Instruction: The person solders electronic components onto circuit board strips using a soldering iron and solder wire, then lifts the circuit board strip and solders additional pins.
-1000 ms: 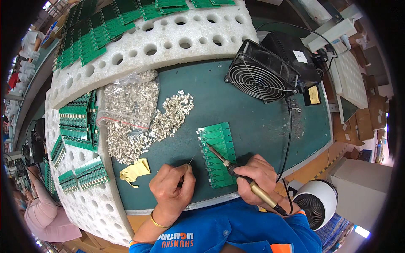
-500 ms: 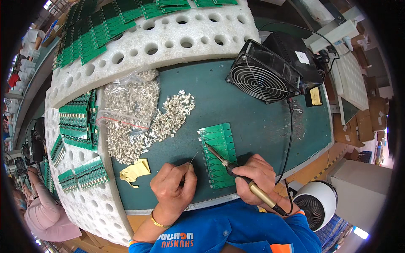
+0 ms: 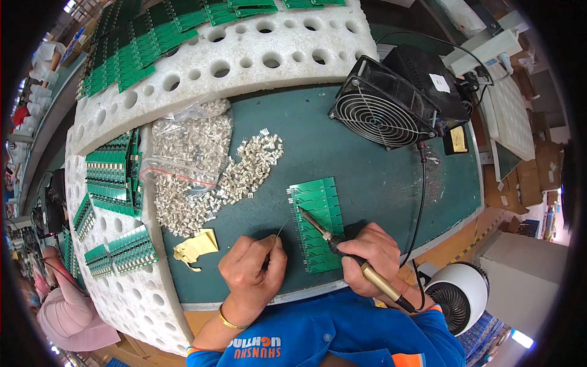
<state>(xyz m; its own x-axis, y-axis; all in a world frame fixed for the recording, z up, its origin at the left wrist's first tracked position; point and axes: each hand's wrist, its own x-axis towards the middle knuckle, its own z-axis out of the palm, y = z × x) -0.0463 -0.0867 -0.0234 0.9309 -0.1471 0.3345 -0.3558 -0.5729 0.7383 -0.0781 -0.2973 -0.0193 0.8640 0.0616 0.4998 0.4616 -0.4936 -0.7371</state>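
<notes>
My right hand is closed on a soldering iron, its metal tip resting over the upper left of a green circuit board panel with pins along its left edge. My left hand pinches a thin solder wire beside that panel's left side. Behind that hand are a torn yellow pad, a heap of small metal-and-white connectors and a clear plastic bag full of the same pieces.
White perforated foam at left and back carries several green boards. A black fan with a cable is at back right, near a sponge. A white round fan stands low right. A co-worker in pink sits at left.
The solder wire in my left hand has tilted slightly toward the board. The iron's tip stays at about the same spot. The co-worker's arm has shifted slightly.
</notes>
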